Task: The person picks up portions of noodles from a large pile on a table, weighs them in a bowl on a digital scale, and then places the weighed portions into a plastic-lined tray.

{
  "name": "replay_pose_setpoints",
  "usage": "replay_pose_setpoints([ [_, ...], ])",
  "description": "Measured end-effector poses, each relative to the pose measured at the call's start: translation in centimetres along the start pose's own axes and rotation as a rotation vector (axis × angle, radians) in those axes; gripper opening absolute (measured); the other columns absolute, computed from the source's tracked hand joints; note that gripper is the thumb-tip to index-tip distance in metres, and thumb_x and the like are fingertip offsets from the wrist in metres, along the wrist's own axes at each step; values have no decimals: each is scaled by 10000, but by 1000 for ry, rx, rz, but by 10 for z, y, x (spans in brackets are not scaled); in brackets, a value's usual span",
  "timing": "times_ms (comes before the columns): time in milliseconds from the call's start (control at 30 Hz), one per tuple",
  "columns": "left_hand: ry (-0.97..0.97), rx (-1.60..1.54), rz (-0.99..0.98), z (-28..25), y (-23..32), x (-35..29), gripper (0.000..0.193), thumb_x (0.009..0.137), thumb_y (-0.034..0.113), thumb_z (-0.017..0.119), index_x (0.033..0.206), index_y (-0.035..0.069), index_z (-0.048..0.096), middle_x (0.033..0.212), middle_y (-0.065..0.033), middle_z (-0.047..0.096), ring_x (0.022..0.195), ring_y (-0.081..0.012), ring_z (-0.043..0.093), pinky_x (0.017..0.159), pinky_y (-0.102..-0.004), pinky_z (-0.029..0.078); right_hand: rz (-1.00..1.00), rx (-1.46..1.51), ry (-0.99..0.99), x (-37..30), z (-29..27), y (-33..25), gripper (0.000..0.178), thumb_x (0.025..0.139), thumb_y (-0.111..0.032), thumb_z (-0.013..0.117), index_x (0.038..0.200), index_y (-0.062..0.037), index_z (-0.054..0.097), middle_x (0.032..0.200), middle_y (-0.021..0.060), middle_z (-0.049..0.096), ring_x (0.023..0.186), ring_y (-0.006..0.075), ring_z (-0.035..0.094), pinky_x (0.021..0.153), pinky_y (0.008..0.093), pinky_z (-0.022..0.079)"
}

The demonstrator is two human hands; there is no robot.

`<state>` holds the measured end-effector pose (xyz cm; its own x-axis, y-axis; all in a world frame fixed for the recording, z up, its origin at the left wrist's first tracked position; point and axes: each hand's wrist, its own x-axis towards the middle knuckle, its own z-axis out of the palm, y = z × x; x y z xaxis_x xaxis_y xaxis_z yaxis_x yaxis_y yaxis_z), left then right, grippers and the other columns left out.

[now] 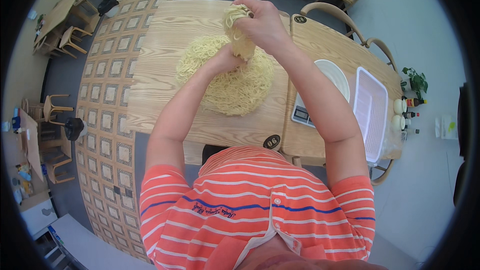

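Note:
A wide heap of pale yellow noodles [235,92] lies spread on the light wooden table [167,25]. Above its far side, my right hand [265,25] is closed round a raised bundle of noodles [232,20], with strands looped over the fingers and hanging down. My left hand [227,61] is lower, at the far part of the heap, its fingers curled at the bottom end of the hanging bundle. Those fingertips are partly hidden by noodles.
A second table on the right holds a kitchen scale [302,113] with a round white plate [332,77] and a white perforated plastic basket [371,115]. Bottles [414,102], small jars and a potted plant [415,81] stand beyond. Wooden chairs [335,15] surround the tables.

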<state>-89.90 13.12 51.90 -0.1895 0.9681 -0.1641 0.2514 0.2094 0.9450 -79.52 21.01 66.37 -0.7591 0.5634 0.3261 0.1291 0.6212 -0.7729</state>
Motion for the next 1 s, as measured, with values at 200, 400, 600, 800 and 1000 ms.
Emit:
replay_pose_setpoints([
  [200,-11,-4,-69,-55,28,-24,451,757,51,669,1200,50,581,1135,-103,617,1057,-199,567,862,-330,490,102,-167,-21,-17,-43,40,311,661,-168,679,969,-120,690,812,135,674,782,300,651,715,363,505],
  [400,98,368,-4,-88,-14,-12,644,686,111,719,1297,60,519,1194,-168,590,1129,-274,547,961,-362,437,102,-337,-371,-67,-9,108,324,673,-127,669,996,-132,691,1019,124,648,955,292,611,811,382,485],
  [600,177,418,-270,-94,-70,34,728,614,123,754,1300,57,519,1255,-195,558,1158,-309,541,974,-359,432,11,-442,-493,-91,26,106,599,671,-159,726,1240,-171,542,1290,127,486,1161,352,467,964,448,392],
  [800,411,322,-114,-108,6,7,605,631,60,708,1224,39,587,1038,-120,674,963,-217,637,861,-313,492,93,-462,-371,-99,43,103,792,703,-223,745,1386,-144,352,1321,176,453,1190,351,453,989,431,383],
  [1000,505,-86,292,-129,138,-52,312,695,12,688,1008,13,678,853,-65,691,739,-104,639,705,-237,512,-18,-284,-66,-69,60,96,804,737,-192,722,1408,-97,289,1283,189,493,1124,351,502,930,419,417],
])
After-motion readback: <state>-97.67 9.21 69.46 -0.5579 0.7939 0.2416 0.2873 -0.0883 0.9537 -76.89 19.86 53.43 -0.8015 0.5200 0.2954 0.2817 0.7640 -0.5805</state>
